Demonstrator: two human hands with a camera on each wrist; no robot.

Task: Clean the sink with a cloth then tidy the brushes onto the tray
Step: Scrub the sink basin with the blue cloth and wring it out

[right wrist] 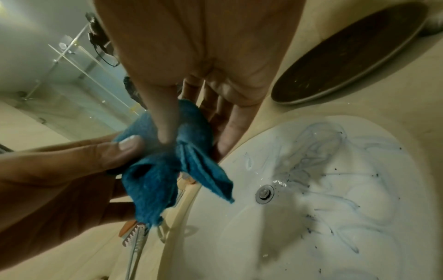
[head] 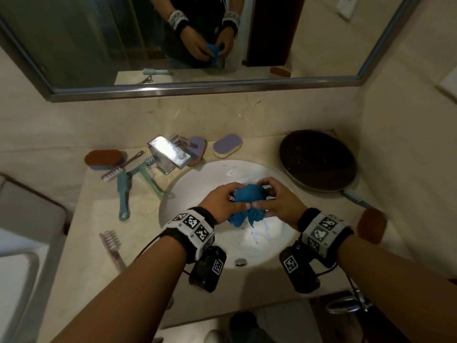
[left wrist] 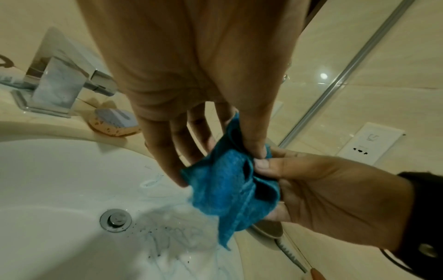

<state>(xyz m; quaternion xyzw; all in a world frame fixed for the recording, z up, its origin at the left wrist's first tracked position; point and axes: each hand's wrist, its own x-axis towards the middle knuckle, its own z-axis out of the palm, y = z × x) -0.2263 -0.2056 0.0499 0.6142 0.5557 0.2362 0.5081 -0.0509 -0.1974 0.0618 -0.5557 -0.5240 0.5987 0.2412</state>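
Both hands hold a crumpled blue cloth (head: 248, 198) (left wrist: 227, 191) (right wrist: 163, 170) above the white sink (head: 197, 184) (left wrist: 48, 170) (right wrist: 311, 227). My left hand (head: 223, 203) (left wrist: 215, 147) pinches its left side with thumb and fingers. My right hand (head: 274, 200) (right wrist: 182, 136) grips its right side. Blue smears and dark specks streak the basin around the drain (left wrist: 115, 220) (right wrist: 264, 194). Several brushes (head: 128, 179) lie left of the sink. A pink one (head: 112, 245) lies nearer me. A dark round tray (head: 317, 160) (right wrist: 347, 53) stands at the back right, with a blue brush (head: 356, 198) beside it.
A chrome tap (head: 170, 154) (left wrist: 59, 83) stands behind the basin. Purple-and-yellow sponges (head: 227, 146) lie beside it, an orange sponge (head: 106, 158) at far left and another (head: 372, 225) at the right edge. A mirror (head: 197, 40) hangs above.
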